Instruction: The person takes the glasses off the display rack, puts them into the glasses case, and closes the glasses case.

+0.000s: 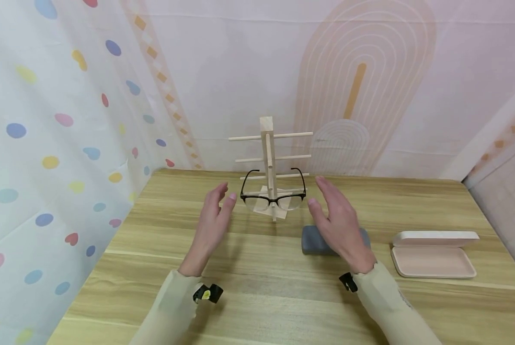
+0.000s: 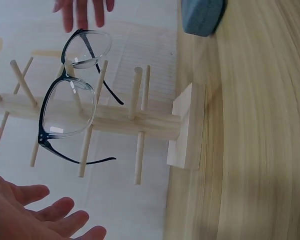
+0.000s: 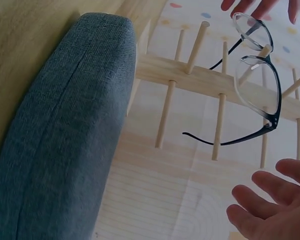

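Black-rimmed clear-lens glasses (image 1: 273, 194) are flanked by the left hand (image 1: 212, 220) and right hand (image 1: 337, 223), each grip wide and empty; the light wooden dowel stand (image 1: 268, 158) could be toppled by a careless brush.

Bare desk (image 1: 257, 287) up front is wide open; grey case (image 1: 313, 242) and pink case (image 1: 434, 254) crowd the right, rack (image 1: 269, 158) blocks center-back.

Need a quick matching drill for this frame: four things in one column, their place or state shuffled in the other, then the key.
1. glasses
2. grey case
3. pink case
4. left hand

a. lying open, far right of the table
b. hanging on the wooden rack
c. open, holding nothing, left of the rack
d. closed, partly behind the right hand

Pairs: 1-b, 2-d, 3-a, 4-c
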`<state>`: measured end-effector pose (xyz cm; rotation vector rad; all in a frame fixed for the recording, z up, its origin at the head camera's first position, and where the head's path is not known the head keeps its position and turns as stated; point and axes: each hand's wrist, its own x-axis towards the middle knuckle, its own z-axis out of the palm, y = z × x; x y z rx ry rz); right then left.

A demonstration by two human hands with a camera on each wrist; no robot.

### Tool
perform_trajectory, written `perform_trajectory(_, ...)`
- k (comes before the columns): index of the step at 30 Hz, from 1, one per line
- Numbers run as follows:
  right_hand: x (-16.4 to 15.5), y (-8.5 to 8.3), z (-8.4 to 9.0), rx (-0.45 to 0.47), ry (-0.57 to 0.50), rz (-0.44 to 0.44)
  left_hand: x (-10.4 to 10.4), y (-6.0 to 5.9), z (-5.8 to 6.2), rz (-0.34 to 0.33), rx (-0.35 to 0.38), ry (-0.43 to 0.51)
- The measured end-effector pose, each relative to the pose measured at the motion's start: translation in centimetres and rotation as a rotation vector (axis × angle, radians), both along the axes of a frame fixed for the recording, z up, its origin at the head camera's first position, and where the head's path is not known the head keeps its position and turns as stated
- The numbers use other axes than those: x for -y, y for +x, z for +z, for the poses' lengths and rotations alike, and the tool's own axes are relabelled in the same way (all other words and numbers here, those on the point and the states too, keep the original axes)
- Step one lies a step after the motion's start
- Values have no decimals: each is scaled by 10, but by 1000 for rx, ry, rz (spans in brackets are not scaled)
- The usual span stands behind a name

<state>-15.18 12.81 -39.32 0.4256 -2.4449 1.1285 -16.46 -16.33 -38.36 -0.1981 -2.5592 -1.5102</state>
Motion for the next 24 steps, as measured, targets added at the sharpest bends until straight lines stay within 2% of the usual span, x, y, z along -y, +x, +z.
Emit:
perform_trajectory(6,3,-7,0,92,-21,-10,-1,-8,-1,-27,136,169)
perform_trajectory(10,6,-13,0,149,-54,-15,-2,-12,-1,-25,193,272)
perform_trajectory(14,8,-18,0,190,-103,-11,-3,-16,0,-9,223,355)
perform_trajectory(24,11,-23,-3,261,-203,13,-8,-20,1,5,250,455)
